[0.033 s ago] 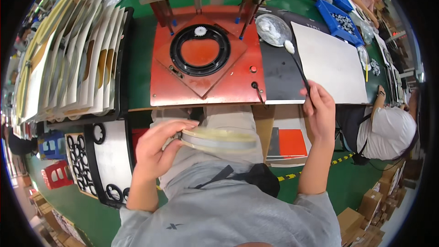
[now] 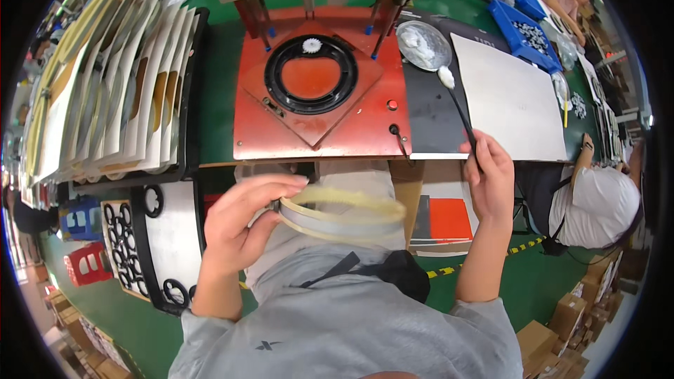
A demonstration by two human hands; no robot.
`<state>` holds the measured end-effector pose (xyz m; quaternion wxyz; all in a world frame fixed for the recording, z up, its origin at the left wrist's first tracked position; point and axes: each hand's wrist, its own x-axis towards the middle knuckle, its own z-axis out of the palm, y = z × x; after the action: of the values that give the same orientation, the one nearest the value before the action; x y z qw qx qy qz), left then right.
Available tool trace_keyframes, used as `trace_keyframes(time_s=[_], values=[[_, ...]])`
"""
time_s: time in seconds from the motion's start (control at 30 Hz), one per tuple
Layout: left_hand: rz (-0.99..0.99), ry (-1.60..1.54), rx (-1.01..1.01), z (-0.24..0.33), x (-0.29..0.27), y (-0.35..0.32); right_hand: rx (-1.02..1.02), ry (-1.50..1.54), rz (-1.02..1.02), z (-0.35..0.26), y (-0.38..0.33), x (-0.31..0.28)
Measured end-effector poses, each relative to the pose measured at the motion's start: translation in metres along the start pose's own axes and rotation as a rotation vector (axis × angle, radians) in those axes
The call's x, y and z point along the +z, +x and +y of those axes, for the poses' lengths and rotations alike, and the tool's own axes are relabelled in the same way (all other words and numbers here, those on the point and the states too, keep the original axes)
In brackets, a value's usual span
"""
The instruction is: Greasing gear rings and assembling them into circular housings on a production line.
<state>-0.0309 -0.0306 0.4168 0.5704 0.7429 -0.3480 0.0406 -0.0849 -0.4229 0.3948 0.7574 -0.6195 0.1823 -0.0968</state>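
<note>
My left hand [image 2: 242, 217] pinches the left edge of a pale yellow ring [image 2: 344, 228] with a greyish wall. The ring is tilted over my lap, and its far edge is smeared by motion. In my right hand [image 2: 490, 172] is a thin black stick [image 2: 460, 109] with a white, paste-coated tip. That tip points up and left, just below a round clear dish [image 2: 439, 34] of white paste. Ahead, a black ring [image 2: 274, 77] lies on the red machine base [image 2: 256, 130], with a small white gear [image 2: 312, 45] on its far rim.
A rack of upright white sheets [image 2: 151, 119] stands left. Below it, a black-edged tray [image 2: 175, 238] carries black rings. White board [image 2: 509, 98] lies right of the dish; a blue bin [image 2: 523, 31] of small parts sits beyond. Machine posts [image 2: 379, 35] rise at the back. Other people sit right.
The yellow ring has tipped, so more of its opening shows. The white tip has shifted slightly down relative to the dish. Both hands keep their hold.
</note>
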Motion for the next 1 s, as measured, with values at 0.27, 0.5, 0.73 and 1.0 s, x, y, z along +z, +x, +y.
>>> trace_keyframes(time_s=[0.27, 0.5, 0.73, 1.0], values=[[-0.019, 0.189, 0.346, 0.023, -0.008, 0.053, -0.224, -0.071, -0.219, -0.009, -0.054, 0.014], [-0.016, 0.162, 0.376, 0.015, -0.004, 0.054, -0.389, -0.428, -0.313, -0.036, -0.059, 0.036], [-0.011, 0.114, 0.376, 0.01, -0.002, 0.047, -0.562, -0.644, -0.478, -0.052, -0.046, 0.061], [0.044, 0.105, 0.355, 0.008, -0.007, 0.035, -0.801, -0.935, -0.462, -0.072, -0.053, 0.069]])
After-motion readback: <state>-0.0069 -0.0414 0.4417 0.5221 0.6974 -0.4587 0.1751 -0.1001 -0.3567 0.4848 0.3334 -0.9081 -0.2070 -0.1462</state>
